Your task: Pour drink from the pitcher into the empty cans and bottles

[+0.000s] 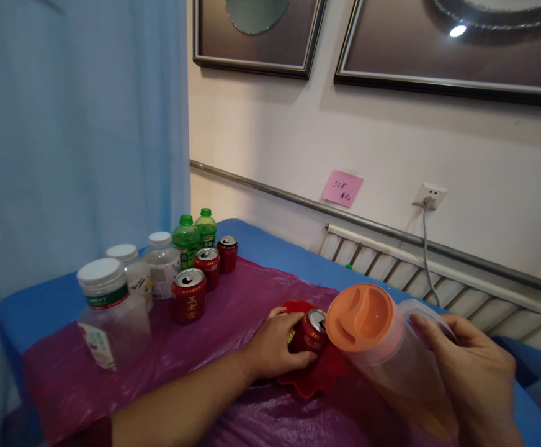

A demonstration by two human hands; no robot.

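My left hand [277,347] is wrapped round a red drink can [308,332], which is open at the top. Under the can lies a red dish with a wavy rim [305,386]. By its handle, my right hand [473,366] grips a clear plastic pitcher [405,379] with an orange lid [361,316]. The pitcher is tilted to the left, its lid right beside the can's top. Brownish liquid shows in its lower part. Whether any liquid is flowing into the can I cannot tell.
On the left, clear jars with white lids [103,282], several red cans [189,295] and two green-capped bottles [187,236] stand in rows. A purple plastic sheet [237,304] covers part of the blue table cover [270,242]. Behind are a radiator [382,261] and a plugged-in cord [426,248].
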